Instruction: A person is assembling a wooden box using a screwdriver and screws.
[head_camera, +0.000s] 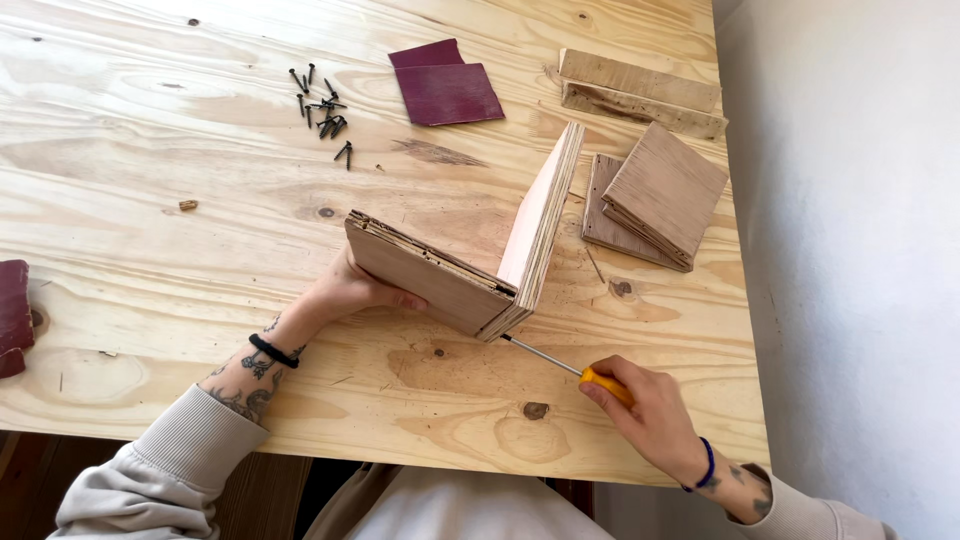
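Broadly, a pale plywood worktop (150, 200) filling most of the view, grain knots all over. Near the middle, two plywood boards (470, 260) stood on edge and joined at a corner, one running toward the left hand, the other rising toward the far side. Just right of them, a stack of flat wood squares (655, 195), the top one tilted; beyond those, two rough wood strips (640, 92) at the far edge. Further left along the back, two dark red sandpaper sheets (445, 85), overlapping. Left hand (355, 290) pressed against the near board's outer face, fingers wrapped round its lower edge. Right hand (645, 410) closed on the yellow handle of a screwdriver (560, 362), metal shaft angled up-left with its tip touching the joined corner low down. Another dark red piece (12, 315) at the left edge, partly cut off. Smallest, a loose scatter of black screws (322, 108) well apart from the boards
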